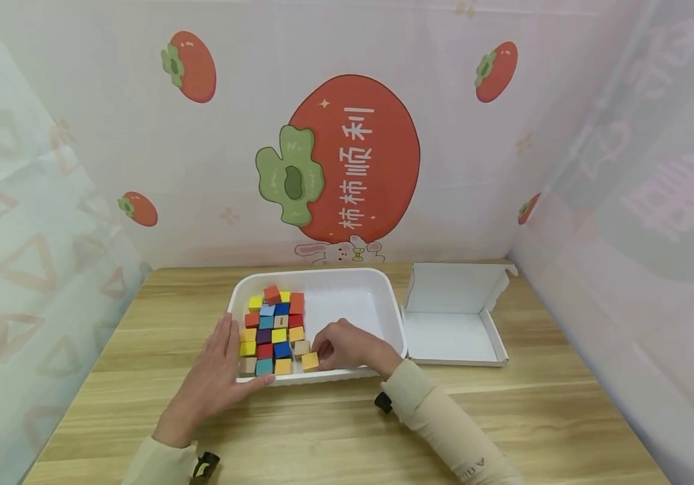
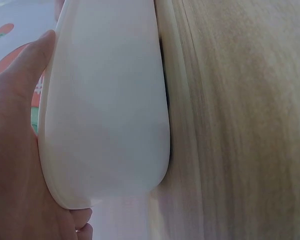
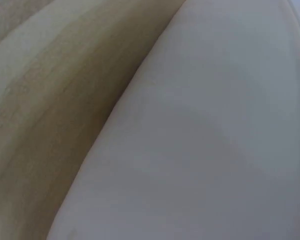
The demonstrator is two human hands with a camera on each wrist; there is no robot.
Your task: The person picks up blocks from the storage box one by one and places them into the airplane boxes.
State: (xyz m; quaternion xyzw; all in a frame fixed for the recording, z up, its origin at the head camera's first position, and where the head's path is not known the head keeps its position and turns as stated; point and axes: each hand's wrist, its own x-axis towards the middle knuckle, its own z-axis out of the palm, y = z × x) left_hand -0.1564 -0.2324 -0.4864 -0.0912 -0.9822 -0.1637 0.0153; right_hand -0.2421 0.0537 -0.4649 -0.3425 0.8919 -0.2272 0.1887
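A white tray (image 1: 383,289) on the wooden table holds several small coloured cubes (image 1: 270,323) packed in rows along its left side. My left hand (image 1: 219,370) lies flat with straight fingers against the tray's left front corner, thumb along the front rim; the left wrist view shows that palm (image 2: 15,150) pressed to the tray's outer wall (image 2: 105,110). My right hand (image 1: 343,347) reaches into the tray over its front rim, and its curled fingers pinch an orange cube (image 1: 310,362) at the right end of the front row. In the right wrist view there is only the tray wall (image 3: 215,150) and table.
An open white cardboard box (image 1: 452,316) with its lid flap up lies right of the tray. Printed curtain walls enclose the table on the left, back and right. The wooden tabletop (image 1: 504,411) stretches bare toward the front.
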